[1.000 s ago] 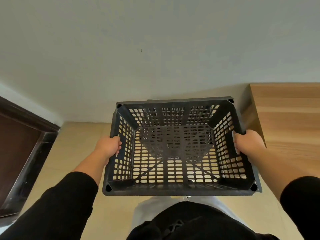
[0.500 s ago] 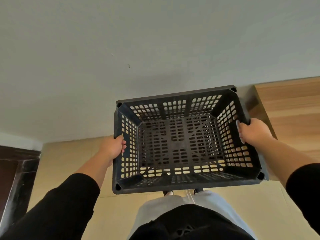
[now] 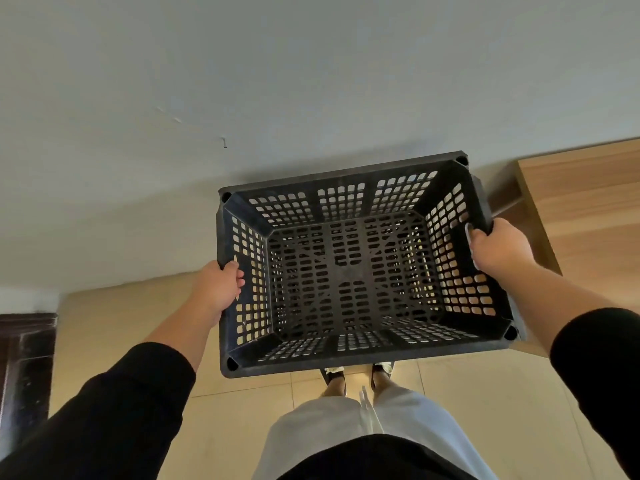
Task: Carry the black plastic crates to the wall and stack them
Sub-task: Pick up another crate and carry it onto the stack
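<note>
Both hands, left hand (image 3: pixel 218 289) and right hand (image 3: pixel 498 247), fingers curled around a black crate's (image 3: pixel 353 271) side rims, carrying it near the wall (image 3: pixel 242 81); next, lowering it squarely.

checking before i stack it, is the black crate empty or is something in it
Empty: through the black crate, held by the left hand and right hand, only its bare perforated bottom shows.

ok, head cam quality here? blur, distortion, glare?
Head view: sharp on the crate and both hands, left and right; wide-angle bending at the edges curves the wall line; soft even light, faint shadow behind the crate, no glare; the dark frame far left is smeared.
</note>
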`<action>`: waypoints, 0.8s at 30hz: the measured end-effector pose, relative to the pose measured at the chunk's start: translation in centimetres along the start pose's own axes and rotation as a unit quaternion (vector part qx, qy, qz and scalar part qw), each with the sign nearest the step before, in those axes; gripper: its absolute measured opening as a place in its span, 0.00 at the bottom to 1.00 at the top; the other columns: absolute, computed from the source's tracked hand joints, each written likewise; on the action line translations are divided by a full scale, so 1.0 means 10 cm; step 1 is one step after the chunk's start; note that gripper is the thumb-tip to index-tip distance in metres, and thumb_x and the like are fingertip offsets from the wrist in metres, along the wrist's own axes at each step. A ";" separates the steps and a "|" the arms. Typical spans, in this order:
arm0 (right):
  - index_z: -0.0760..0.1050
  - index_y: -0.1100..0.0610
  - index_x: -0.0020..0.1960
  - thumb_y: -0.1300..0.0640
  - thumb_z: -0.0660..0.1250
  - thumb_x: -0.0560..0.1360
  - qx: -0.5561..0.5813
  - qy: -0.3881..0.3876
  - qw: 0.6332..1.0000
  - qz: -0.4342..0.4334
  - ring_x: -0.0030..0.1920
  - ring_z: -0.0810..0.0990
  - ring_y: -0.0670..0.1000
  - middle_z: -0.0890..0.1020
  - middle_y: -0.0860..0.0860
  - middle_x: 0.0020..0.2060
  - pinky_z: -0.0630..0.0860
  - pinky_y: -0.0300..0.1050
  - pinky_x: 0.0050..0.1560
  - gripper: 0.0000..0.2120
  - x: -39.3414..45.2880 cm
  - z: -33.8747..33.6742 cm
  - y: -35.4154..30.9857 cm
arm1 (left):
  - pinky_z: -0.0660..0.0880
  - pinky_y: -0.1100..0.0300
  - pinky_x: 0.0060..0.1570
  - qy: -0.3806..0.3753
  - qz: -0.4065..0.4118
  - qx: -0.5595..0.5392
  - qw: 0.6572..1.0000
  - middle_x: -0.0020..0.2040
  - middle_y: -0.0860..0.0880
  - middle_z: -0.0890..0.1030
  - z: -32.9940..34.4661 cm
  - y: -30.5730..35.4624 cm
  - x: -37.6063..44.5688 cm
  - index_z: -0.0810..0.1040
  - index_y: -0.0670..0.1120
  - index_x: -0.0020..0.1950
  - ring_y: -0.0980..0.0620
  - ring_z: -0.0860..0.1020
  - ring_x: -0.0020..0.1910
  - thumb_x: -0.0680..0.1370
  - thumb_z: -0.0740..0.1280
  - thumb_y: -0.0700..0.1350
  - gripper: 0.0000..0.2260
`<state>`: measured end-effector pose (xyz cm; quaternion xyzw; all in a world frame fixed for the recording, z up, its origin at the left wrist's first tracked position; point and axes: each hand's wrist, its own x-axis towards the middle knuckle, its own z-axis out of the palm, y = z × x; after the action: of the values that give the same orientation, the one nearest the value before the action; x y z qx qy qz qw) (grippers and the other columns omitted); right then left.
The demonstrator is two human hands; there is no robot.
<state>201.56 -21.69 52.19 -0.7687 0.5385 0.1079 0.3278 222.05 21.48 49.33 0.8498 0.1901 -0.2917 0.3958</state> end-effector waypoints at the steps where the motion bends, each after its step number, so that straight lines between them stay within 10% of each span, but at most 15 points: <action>1: 0.74 0.60 0.69 0.50 0.61 0.86 -0.004 0.000 1.000 0.002 0.58 0.82 0.63 0.82 0.59 0.58 0.78 0.57 0.56 0.18 0.04 0.00 -0.01 | 0.80 0.50 0.48 0.002 0.001 0.000 1.000 0.47 0.46 0.82 0.02 0.02 0.03 0.78 0.41 0.61 0.49 0.80 0.44 0.87 0.61 0.48 0.12; 24: 0.67 0.61 0.72 0.52 0.60 0.86 -0.045 -0.046 0.998 0.028 0.53 0.79 0.60 0.79 0.61 0.58 0.79 0.55 0.51 0.18 0.08 -0.05 0.00 | 0.75 0.57 0.41 0.025 -0.007 0.043 0.999 0.54 0.43 0.80 0.20 -0.01 -0.08 0.71 0.42 0.65 0.50 0.79 0.46 0.89 0.57 0.47 0.11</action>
<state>201.80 -22.57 52.16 -0.7613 0.5391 0.1765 0.3142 220.70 19.90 48.75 0.8717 0.1935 -0.2807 0.3519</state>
